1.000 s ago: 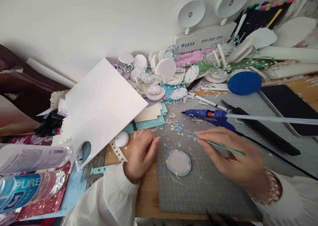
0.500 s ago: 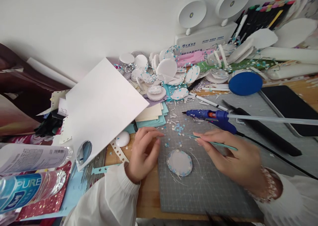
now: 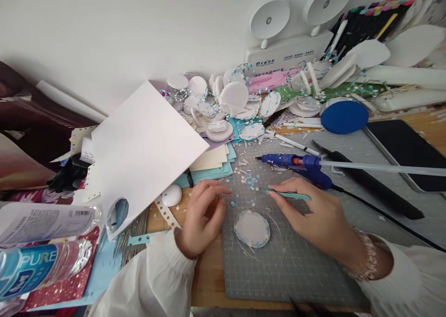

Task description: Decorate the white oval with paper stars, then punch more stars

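My right hand [image 3: 313, 215] pinches teal tweezers [image 3: 292, 195], whose tip points left toward small blue and white paper flowers [image 3: 250, 181] on the grey cutting mat [image 3: 296, 275]. My left hand [image 3: 205, 219] rests at the mat's left edge, fingers loosely curved and apart, with nothing visible in it. Between and below the hands lies a round white disc [image 3: 252, 229] with pale blue pieces around its rim and thin strands beside it. Just beyond my right hand is a blue glue gun [image 3: 296, 161], its nozzle pointing left.
A large white board [image 3: 149, 154] with a round hole lies on the left, near a water bottle [image 3: 45, 261]. Decorated white discs [image 3: 233, 99] pile up at the back. On the right are a black-handled knife [image 3: 376, 182], a phone [image 3: 411, 152] and a blue disc [image 3: 344, 116].
My right hand has shifted slightly left, and the tweezers now lie at a different angle in its fingers. My left hand has barely moved. The disc stays where it was.
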The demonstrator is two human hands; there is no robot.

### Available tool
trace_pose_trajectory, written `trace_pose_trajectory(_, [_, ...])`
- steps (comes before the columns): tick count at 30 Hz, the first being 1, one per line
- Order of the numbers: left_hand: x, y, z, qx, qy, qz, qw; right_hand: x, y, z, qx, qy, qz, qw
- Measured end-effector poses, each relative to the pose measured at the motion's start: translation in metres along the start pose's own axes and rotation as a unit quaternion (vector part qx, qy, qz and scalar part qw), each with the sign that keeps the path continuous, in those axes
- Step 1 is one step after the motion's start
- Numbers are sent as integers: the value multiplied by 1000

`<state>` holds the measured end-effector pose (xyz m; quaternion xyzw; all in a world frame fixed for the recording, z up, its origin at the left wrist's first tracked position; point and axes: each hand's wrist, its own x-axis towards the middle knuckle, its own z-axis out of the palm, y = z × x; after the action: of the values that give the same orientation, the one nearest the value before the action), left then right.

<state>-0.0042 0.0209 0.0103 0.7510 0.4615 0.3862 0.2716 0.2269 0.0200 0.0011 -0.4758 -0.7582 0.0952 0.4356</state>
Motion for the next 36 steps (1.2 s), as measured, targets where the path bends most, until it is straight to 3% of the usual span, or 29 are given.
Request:
trace_pose_trajectory(5, [-1, 1, 0, 0, -3, 0, 1000, -4, 2, 3, -4, -4, 7, 1000])
trace_pose_trajectory(10, [0, 0, 0, -1, -5, 3, 1000, -6, -1, -1, 28, 28, 1, 999])
trace_pose_trajectory(15, [-2, 1, 2, -19, -9, 3, 1000, -3, -13, -8, 125, 52, 39, 990])
trace_pose_trajectory(19, [-1, 2, 4, -54, -23, 16, 998, -3, -22, -11, 208, 55, -1, 977])
trace_pose_trajectory(22, [0, 3, 4, -66, -40, 32, 997, -4, -23, -11, 210, 42, -32, 976])
trace_pose_trajectory(26, [1, 4, 3, -65, -74, 54, 994, -2, -12, -11, 128, 29, 2, 991])
trace_pose_trajectory(30, [1, 5, 3, -67, -104, 81, 989, 3, 2, -12, 101, -27, -12, 994])
trace_pose_trajectory(36, [1, 5, 0, -79, -74, 71, 992, 1, 7, -12, 112, -119, -76, 984])
